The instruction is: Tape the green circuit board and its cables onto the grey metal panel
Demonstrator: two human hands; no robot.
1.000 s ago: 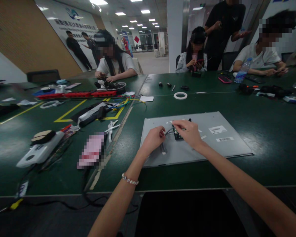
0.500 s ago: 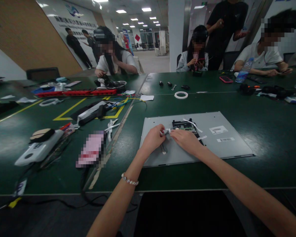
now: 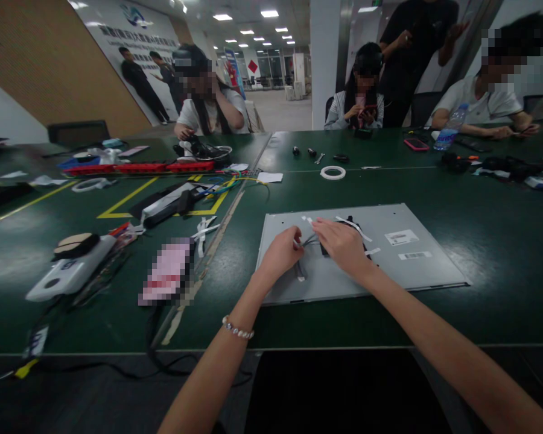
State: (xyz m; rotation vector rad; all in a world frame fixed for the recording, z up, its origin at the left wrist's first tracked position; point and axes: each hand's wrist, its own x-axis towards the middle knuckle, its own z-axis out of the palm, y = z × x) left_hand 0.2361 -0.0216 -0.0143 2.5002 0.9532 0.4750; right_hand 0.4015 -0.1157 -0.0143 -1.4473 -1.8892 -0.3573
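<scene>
A flat grey metal panel (image 3: 416, 265) lies on the green table in front of me. My left hand (image 3: 280, 256) is closed over its left part, pinching a thin grey cable (image 3: 310, 240) that runs toward the black-framed part (image 3: 328, 248) in the panel's middle. Above that part is my right hand (image 3: 341, 244), which hides most of it. Its fingers are together, with a small white piece of tape (image 3: 308, 220) at the tips. Another white strip (image 3: 350, 226) crosses the black part, and a shorter one (image 3: 371, 251) sits beside it.
Left of the panel lie a pink pixelated object (image 3: 167, 271), a white device (image 3: 67, 265) and loose white strips (image 3: 203, 232). Beyond it are a white tape roll (image 3: 332, 173), a small wrench (image 3: 319, 158) and a water bottle (image 3: 450, 129). Several people are across the table.
My right hand has lifted away from my left fingertips, taking the white tape up and back, and now covers more of the black part. My left hand stays in place on the cable.
</scene>
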